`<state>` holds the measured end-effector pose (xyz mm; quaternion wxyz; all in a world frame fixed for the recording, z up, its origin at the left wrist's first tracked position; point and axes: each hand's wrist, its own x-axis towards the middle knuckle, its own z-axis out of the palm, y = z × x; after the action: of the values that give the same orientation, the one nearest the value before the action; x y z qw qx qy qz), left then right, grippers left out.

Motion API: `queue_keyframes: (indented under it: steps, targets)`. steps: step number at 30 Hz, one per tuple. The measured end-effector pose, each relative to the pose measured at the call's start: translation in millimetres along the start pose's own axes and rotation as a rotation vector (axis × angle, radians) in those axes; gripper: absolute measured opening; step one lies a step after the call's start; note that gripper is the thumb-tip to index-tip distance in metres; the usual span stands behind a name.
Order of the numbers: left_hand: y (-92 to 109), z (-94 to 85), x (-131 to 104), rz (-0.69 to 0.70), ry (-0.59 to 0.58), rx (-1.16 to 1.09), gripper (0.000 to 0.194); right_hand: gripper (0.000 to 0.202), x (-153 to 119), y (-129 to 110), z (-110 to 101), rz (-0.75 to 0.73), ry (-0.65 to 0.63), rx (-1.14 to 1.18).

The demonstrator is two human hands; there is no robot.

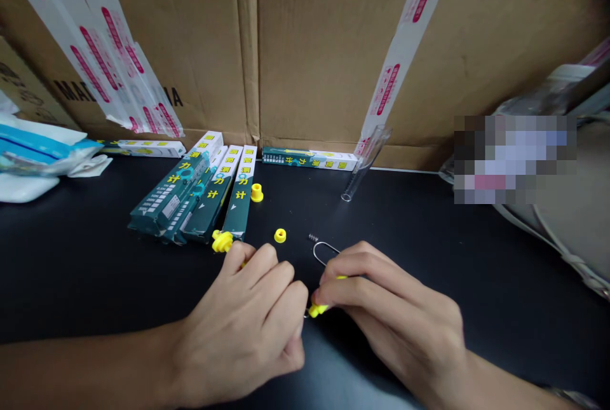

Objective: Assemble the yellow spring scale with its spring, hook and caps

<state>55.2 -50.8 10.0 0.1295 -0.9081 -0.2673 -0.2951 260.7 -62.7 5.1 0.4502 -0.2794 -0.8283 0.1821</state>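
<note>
My left hand (248, 321) is closed in a fist; a yellow stepped piece (222, 241) sticks out past its upper knuckles, and whatever else lies inside the fingers is hidden. Close by on the right, my right hand (391, 308) pinches a yellow plastic part (318, 309). A bent metal wire hook (324, 245) extends from beneath its fingers, and a small wire end shows between both hands. Just beyond the hook lies a small spring (312, 238). Two loose yellow caps (280, 235) rest on the black table, one farther back near the boxes.
Several narrow green-and-white boxes (164, 197) lie at the back left. Another box (309, 159) lies along the cardboard wall (324, 47). A clear tube (365, 165) leans there. Blue-white packaging (42, 149) sits far left; a beige bag (562, 200) sits right.
</note>
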Motion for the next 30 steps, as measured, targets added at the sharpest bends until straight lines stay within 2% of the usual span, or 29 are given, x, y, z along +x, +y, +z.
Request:
queue_keyframes:
  steps: [5, 10, 13, 18, 22, 26, 30]
  targets:
    - [1, -0.3, 1, 0.018, 0.006, 0.013, 0.025, 0.033, -1, 2, 2, -0.007, -0.011, 0.02]
    - [3, -0.9, 3, 0.084, 0.029, 0.043, 0.024, 0.018, -4, 5, 9, -0.139, -0.109, 0.038]
    - [0, 0.4, 3, 0.053, 0.038, 0.052, 0.025, 0.02, -4, 6, 10, -0.112, -0.08, 0.021]
    - [-2, -0.5, 2, 0.037, 0.045, 0.057, 0.023, 0.021, 5, 4, 0, -0.047, 0.05, -0.017]
    - [-1, -2.6, 0, 0.087, 0.075, 0.103, 0.022, 0.021, 9, 3, -4, -0.073, 0.046, 0.04]
    - [-10, -5.9, 4, 0.191, 0.12, 0.207, 0.02, 0.02, 8, 6, -5, -0.081, 0.051, 0.067]
    - [-23, -6.9, 18, 0.158, 0.15, 0.286, 0.021, 0.016, 9, 13, -6, -0.06, 0.067, 0.033]
